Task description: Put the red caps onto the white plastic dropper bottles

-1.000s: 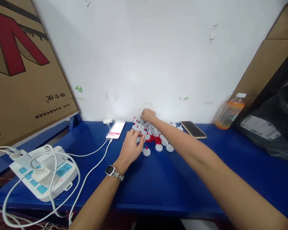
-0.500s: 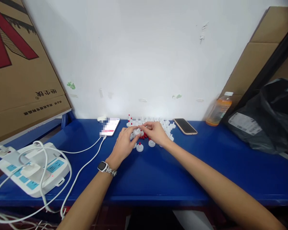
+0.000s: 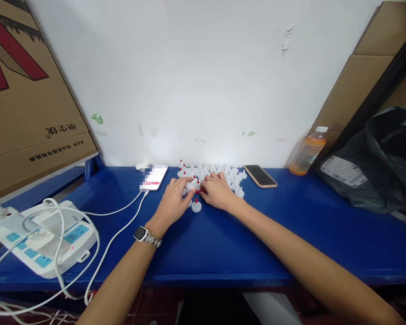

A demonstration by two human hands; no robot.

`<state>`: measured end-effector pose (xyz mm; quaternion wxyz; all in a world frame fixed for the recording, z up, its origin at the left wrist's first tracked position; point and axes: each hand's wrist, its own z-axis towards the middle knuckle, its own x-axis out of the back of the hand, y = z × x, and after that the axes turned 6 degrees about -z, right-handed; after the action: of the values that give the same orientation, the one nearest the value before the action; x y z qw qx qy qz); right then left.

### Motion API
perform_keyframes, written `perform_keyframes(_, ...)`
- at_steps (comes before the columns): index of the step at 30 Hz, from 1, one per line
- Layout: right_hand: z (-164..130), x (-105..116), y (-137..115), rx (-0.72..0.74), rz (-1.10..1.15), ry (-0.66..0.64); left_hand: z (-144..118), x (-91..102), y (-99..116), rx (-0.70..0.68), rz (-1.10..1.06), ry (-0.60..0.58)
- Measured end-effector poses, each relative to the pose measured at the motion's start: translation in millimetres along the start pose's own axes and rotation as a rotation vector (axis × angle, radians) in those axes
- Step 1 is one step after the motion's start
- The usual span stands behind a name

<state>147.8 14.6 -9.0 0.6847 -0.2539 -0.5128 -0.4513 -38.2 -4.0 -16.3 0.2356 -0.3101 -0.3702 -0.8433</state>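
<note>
Several small white plastic caps (image 3: 223,174), some with red tips, stand clustered on the blue table (image 3: 223,243) near the wall. My left hand (image 3: 173,204), a watch on its wrist, pinches one white cap (image 3: 191,185) between thumb and fingers. My right hand (image 3: 216,192) meets it from the right, fingertips on a small red piece (image 3: 198,183) at that cap. One capped piece with a red tip (image 3: 196,206) stands alone just in front of both hands. Loose red pieces lie under my right hand, mostly hidden.
A charging phone (image 3: 153,176) lies left of the caps, its white cable running to a power strip (image 3: 43,241) at the table's left edge. A dark phone (image 3: 260,176), an orange drink bottle (image 3: 306,151) and a black bag (image 3: 375,167) sit at the right. Cardboard leans at both sides.
My right hand came back from the far caps by the wall and joined my left hand over the cap. The view shifted slightly right and down.
</note>
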Motion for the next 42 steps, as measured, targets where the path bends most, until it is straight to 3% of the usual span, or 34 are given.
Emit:
perform_keyframes(3, -2.2, 3.6, 2.5, -0.047, 0.132, 0.057, -0.3, 1.1, 1.4, 0.001, -0.003, -0.012)
perform_keyframes(8, -7.1, 12.7, 6.6, -0.268, 0.810, 0.199, -1.1, 1.0, 3.5, 0.000, -0.014, -0.016)
perform_keyframes(13, -6.9, 9.7, 1.7, -0.296, 1.217, 0.230, -1.6, -0.1, 5.5, -0.034, -0.022, -0.040)
perform_keyframes(19, -4.9, 6.8, -2.7, -0.358, 1.131, 0.388, -1.6, -0.7, 8.4, -0.062, -0.019, -0.056)
perform_keyframes(24, -4.1, 10.9, -4.6, -0.409, 1.438, 0.279, -2.2, -0.7, 8.3, -0.057, -0.034, -0.064)
perform_keyframes(29, -7.0, 18.2, -4.2, -0.363, 1.505, 0.163, -3.9, 1.9, 11.2, -0.103, -0.031, -0.096)
perform_keyframes(36, -13.9, 27.3, 6.5, -0.146, 1.307, 0.078, -7.7, 4.2, 24.3, -0.159, -0.004, -0.087)
perform_keyframes(39, -17.0, 28.8, 7.4, -0.062, 1.070, 0.102, -7.7, 4.0, 28.4, -0.170, -0.032, -0.091)
perform_keyframes(42, -17.5, 26.3, 0.3, -0.049, 1.011, 0.143, -7.2, 3.4, 29.2, -0.170, -0.053, -0.069)
